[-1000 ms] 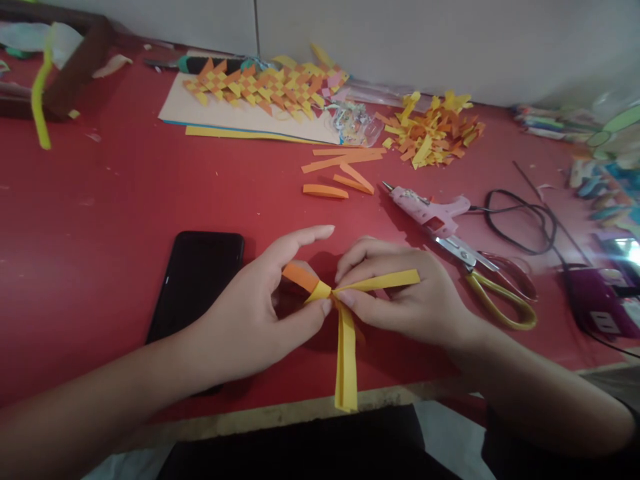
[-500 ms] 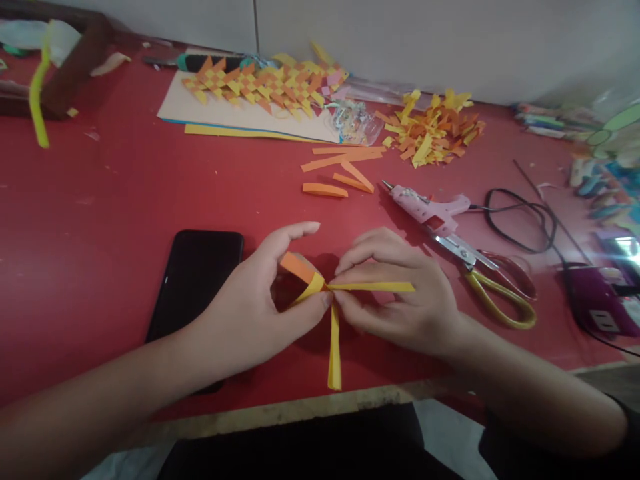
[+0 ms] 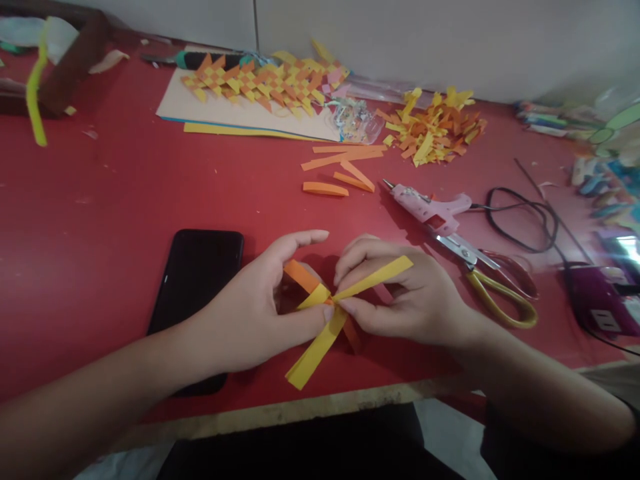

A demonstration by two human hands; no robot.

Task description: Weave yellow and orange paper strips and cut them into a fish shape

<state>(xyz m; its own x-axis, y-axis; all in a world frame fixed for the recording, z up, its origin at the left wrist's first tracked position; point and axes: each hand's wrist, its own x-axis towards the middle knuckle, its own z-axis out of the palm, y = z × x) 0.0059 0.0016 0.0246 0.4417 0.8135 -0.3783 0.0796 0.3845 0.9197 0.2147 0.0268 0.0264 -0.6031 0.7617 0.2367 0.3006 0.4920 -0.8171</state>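
Both hands meet low over the red table (image 3: 100, 213) near its front edge. My left hand (image 3: 260, 310) pinches crossed paper strips (image 3: 325, 300) between thumb and fingers, with the index finger stretched out above. My right hand (image 3: 405, 300) pinches the same crossing from the right. A yellow strip (image 3: 313, 350) slants down to the lower left and another yellow end (image 3: 380, 273) lies over my right fingers. An orange strip (image 3: 300, 273) sticks out toward my left palm.
A black phone (image 3: 197, 280) lies left of my hands. A pink glue gun (image 3: 430, 207), yellow-handled scissors (image 3: 493, 293) and a black cord (image 3: 525, 223) lie to the right. Loose orange strips (image 3: 340, 170), a woven paper mat (image 3: 260, 83) and a heap of scraps (image 3: 433, 127) sit farther back.
The hanging yellow strip has swung from pointing straight down to slanting lower left, and its flat face shows again. The yellow end over my right hand has tilted upward. Both hands kept their pinch.
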